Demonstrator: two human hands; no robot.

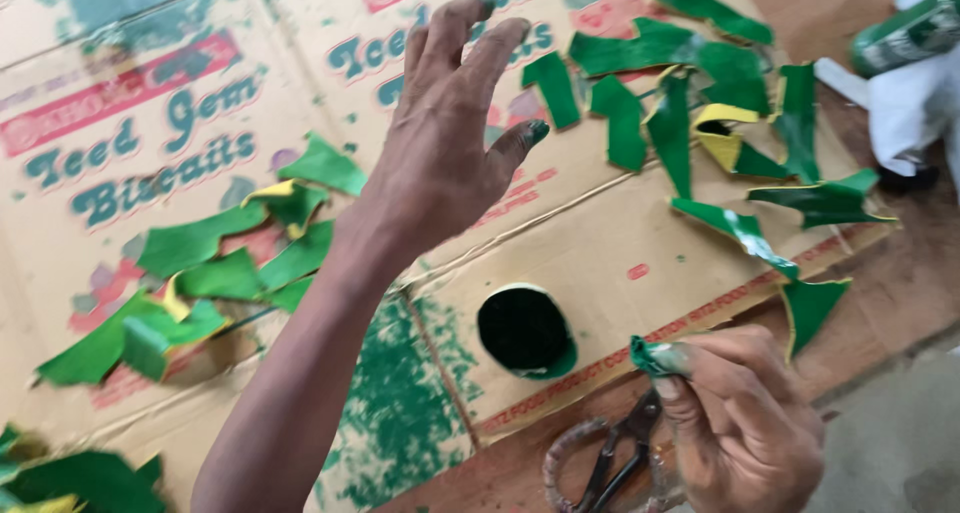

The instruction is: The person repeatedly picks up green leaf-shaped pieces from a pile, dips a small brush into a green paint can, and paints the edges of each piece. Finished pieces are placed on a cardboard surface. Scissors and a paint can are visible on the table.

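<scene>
1. The right hand (745,428) is pinched shut on a small crumpled green scrap (655,356). The scrap sticks out from the fingertips, pointing up and to the left.
2. The left hand (450,143) is raised in the air with its fingers spread. It is let go and holds nothing. Its fingertips are stained green.
3. The landmark here is the round green paint pot (527,331), seen from the top. It sits on the flat brown cardboard box (620,253) with printed letters, which is spread out on the floor.
4. The scrap is just to the right of the pot and a little lower. The right hand is the nearer hand to the pot. The left hand is well above it.
5. The metal scissors with wrapped handles (610,458) lie below the pot and to its right, just beside the right hand.
6. Green paint smears (390,393) mark the cardboard to the left of the pot.
7. Many cut green and yellow pieces (720,123) lie up and to the right of the pot. More of them (200,283) lie to its left.
8. A green bottle (905,38) lies far up and to the right of the pot, on something white.
</scene>
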